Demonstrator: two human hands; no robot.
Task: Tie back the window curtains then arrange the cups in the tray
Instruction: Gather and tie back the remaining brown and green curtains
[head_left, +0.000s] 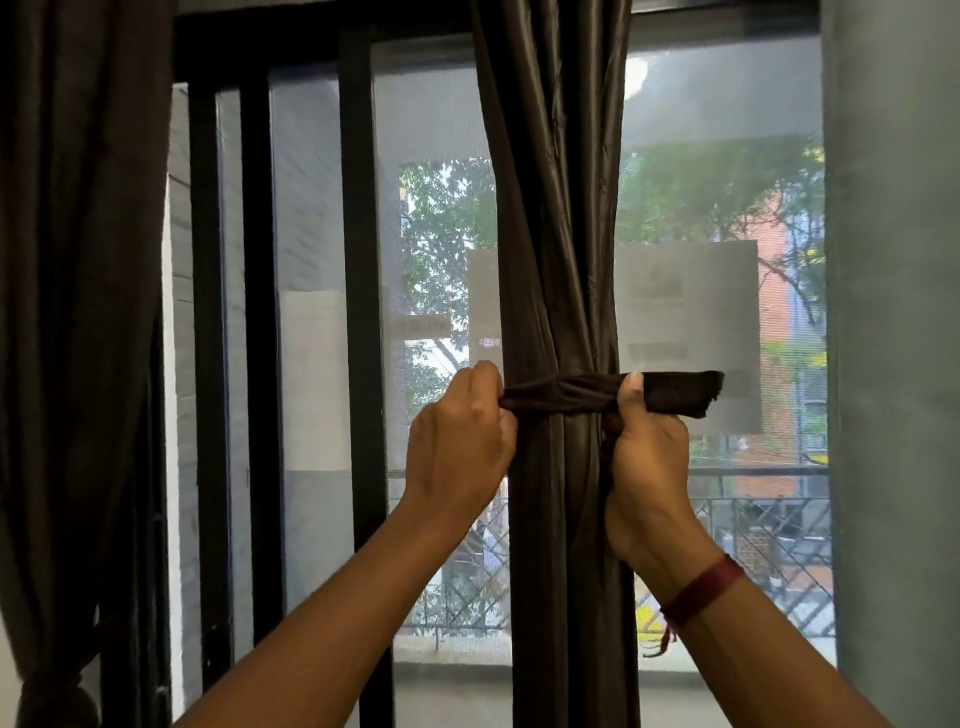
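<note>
While the curtain (556, 234) is hanging bunched at centre, the left hand (457, 441) is fisting the tie (561, 392) at 9 o'clock, that end hidden inside, and the right hand (649, 457) is clutching its 3 o'clock end.

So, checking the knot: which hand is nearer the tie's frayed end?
Right. Right hand grips the tie beside its frayed end; left hand holds it beyond the curtain.

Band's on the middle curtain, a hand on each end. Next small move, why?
Probably cross the two ends in front and start a knot. The band cinches the gathered curtain, the left hand grips one end, the right hand the other, its tail poking out rightward, and no knot shows yet.
</note>
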